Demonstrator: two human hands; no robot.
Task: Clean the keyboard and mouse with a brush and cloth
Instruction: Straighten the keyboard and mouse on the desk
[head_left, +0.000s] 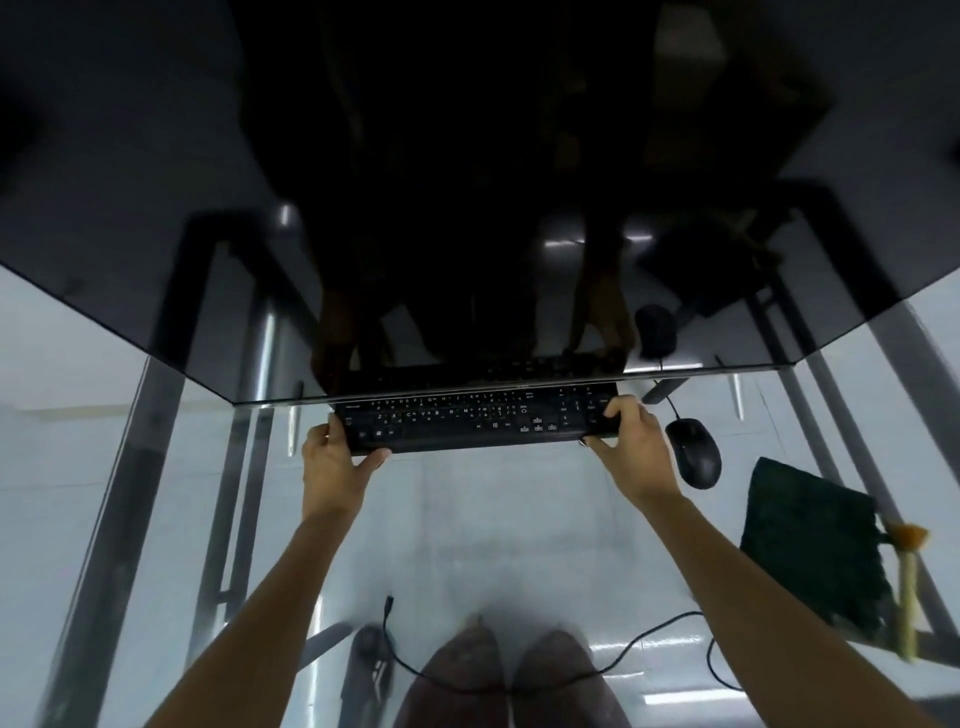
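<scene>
A black keyboard (478, 418) lies across the glass table, its far edge against a dark glossy panel. My left hand (332, 462) grips its left end, thumb under the front edge. My right hand (631, 439) grips its right end by the number pad. A black wired mouse (693, 452) sits just right of my right hand. Further right lies a dark folded cloth (810, 545), with a pale-handled brush (906, 582) with orange bristles along its right side.
The glass tabletop (467, 545) shows metal legs and the floor below. The dark panel (467, 208) rises behind the keyboard and reflects my hands. A black cable (623, 649) curls near the front edge. My knees show through the glass.
</scene>
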